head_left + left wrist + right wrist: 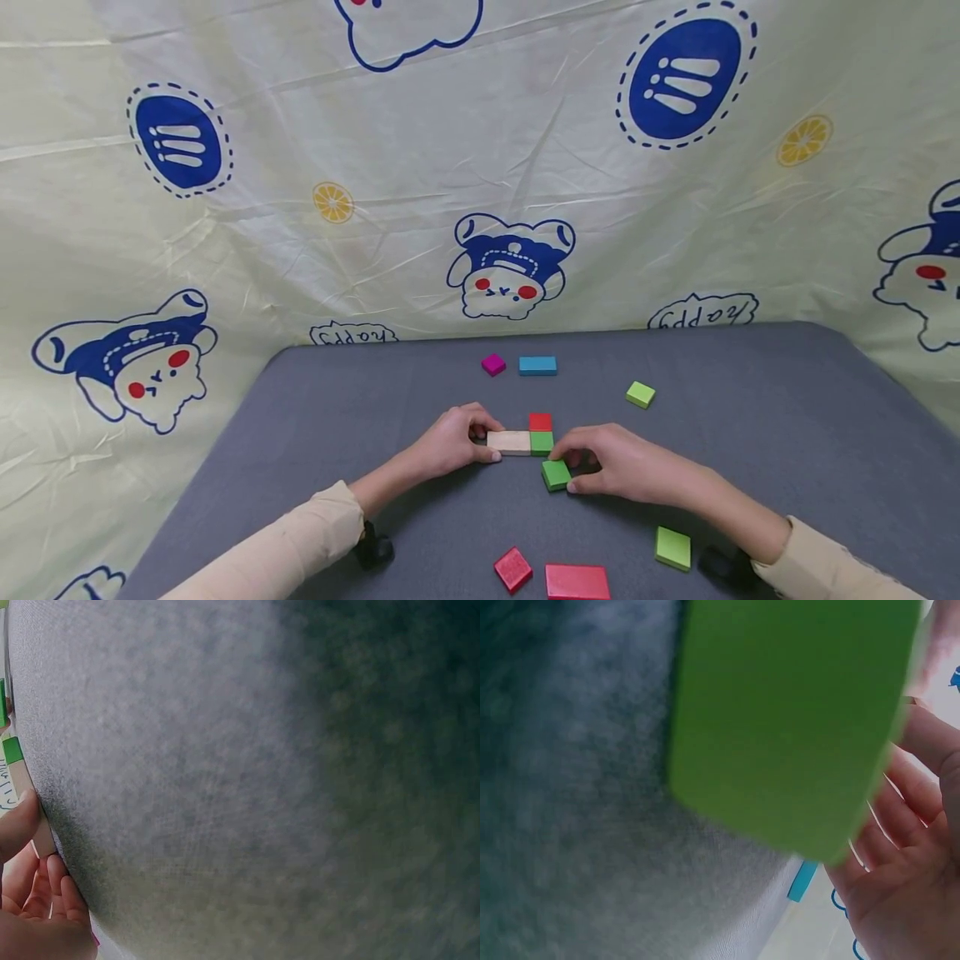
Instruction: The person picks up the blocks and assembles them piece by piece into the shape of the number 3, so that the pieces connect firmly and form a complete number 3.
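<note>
My left hand (455,439) pinches the left end of a pale wooden block (512,442) between thumb and fingers. That block touches a green block (541,443) on its right, and a red block (540,422) sits against the green one's far side. In the left wrist view the thumb lies along the pale block (34,817). My right hand (622,462) pinches a second green block (556,475), slightly turned, just nearer to me than the row. In the right wrist view a light green block close to the camera covers much of the picture and hides the fingertips.
On the grey table (360,392), a magenta block (493,364), a blue block (537,366) and a light green block (641,394) lie behind. Nearer are a red square block (513,570), a red rectangular block (577,581) and a light green block (672,548) by the right wrist.
</note>
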Available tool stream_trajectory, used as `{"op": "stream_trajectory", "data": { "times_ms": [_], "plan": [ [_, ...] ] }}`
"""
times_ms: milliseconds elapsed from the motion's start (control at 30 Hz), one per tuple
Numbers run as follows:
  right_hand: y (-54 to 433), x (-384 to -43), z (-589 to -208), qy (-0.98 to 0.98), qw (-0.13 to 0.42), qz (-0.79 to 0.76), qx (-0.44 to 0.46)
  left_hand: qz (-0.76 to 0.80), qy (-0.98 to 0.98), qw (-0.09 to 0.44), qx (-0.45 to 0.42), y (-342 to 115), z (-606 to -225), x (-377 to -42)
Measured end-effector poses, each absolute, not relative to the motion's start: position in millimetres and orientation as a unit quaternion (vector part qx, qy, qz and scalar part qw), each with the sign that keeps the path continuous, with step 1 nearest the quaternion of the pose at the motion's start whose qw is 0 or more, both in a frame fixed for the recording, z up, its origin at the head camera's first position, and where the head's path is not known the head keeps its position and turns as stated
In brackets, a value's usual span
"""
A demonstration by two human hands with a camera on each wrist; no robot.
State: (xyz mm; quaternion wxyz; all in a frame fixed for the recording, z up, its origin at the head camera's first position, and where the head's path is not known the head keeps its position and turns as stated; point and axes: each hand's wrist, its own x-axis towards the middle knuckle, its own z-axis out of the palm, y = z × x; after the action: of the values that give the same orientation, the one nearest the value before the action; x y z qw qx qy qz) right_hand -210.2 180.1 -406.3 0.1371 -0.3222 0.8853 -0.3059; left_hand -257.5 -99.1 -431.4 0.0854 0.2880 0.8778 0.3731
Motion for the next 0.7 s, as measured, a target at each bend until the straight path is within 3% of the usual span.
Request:
{"op": "stream_trajectory", "data": {
  "times_ms": [700],
  "plan": [
    [167,-208,-408,0.909,0.108,-0.249,-0.315,0.372,0.879,0.086,0.285,-100,-432,-257]
  ]
}}
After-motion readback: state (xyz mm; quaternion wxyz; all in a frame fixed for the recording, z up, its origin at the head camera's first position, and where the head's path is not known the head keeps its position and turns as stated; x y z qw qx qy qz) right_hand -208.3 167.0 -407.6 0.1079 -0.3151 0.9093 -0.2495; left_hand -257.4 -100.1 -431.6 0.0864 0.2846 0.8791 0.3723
